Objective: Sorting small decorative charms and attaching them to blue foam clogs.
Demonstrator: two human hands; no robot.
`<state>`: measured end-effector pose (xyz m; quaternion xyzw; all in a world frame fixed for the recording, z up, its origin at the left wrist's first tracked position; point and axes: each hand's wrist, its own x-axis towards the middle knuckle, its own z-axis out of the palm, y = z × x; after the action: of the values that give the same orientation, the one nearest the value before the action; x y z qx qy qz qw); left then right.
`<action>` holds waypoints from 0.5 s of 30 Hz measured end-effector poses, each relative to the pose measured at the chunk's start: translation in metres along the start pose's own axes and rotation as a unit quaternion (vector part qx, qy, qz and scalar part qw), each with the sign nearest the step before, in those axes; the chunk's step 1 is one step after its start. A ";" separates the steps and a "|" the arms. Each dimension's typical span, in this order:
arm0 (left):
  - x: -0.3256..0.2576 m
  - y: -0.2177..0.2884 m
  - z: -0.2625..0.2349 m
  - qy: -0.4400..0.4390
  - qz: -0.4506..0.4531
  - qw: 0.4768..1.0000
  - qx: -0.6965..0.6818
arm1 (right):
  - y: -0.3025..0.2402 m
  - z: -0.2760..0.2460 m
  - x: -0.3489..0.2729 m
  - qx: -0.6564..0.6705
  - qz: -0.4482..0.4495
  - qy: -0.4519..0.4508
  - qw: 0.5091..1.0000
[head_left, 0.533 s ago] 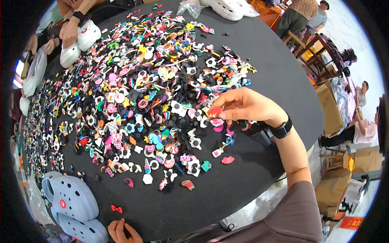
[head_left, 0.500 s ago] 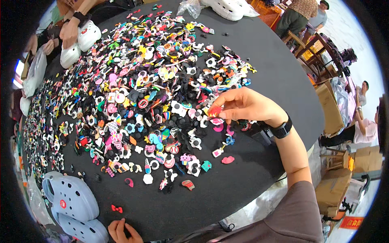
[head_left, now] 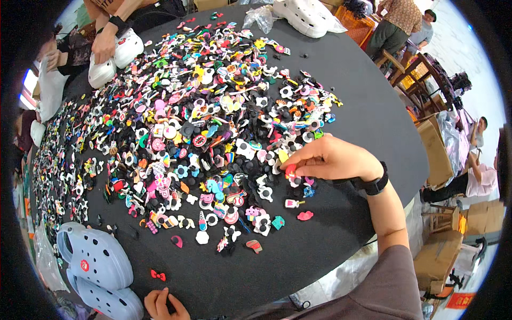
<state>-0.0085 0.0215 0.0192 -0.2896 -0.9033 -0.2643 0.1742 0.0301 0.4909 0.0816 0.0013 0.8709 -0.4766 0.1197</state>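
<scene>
Nearer the person than half a second ago, the right hand (head_left: 332, 159) has come a little toward 6 o'clock with the red piece (head_left: 290, 172), and the whole view has shifted slightly.

At 7 o'clock, cut by the lower edge, the left hand (head_left: 164, 306) lies with fingers loosely bent and slightly apart; whether its palm holds anything cannot be told. Just beyond its fingertips, toward 12 o'clock, lies a red bow (head_left: 158, 275), apart from them. At 8 o'clock sits a pair of pale blue clogs (head_left: 105, 260), one bearing a round red charm.

At 3 o'clock, the right hand's thumb and fingers are pinched together on the red piece, at the near right border of the charm pile (head_left: 213, 144). This piece is small and bright red, with a pale mark on its face; the fingertips cover part of its outline. A pink lip-shaped charm (head_left: 305, 215) lies near, toward 6 o'clock from it.

Farther off, at 10 o'clock, a co-worker's hand (head_left: 103, 47) is at white clogs (head_left: 128, 49); another white clog (head_left: 304, 17) stands between 12 and 1. Cardboard boxes (head_left: 438, 258) stand at 4, past the black table (head_left: 368, 112).
</scene>
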 end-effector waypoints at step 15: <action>0.001 0.000 -0.005 -0.009 0.019 1.000 -0.006 | -0.019 -0.013 0.094 -0.312 -0.210 0.082 0.923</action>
<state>-0.0091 0.0193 0.0233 -0.3104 -0.8976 -0.2633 0.1694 -0.0664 0.4811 0.0843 -0.1801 0.9626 -0.1930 -0.0609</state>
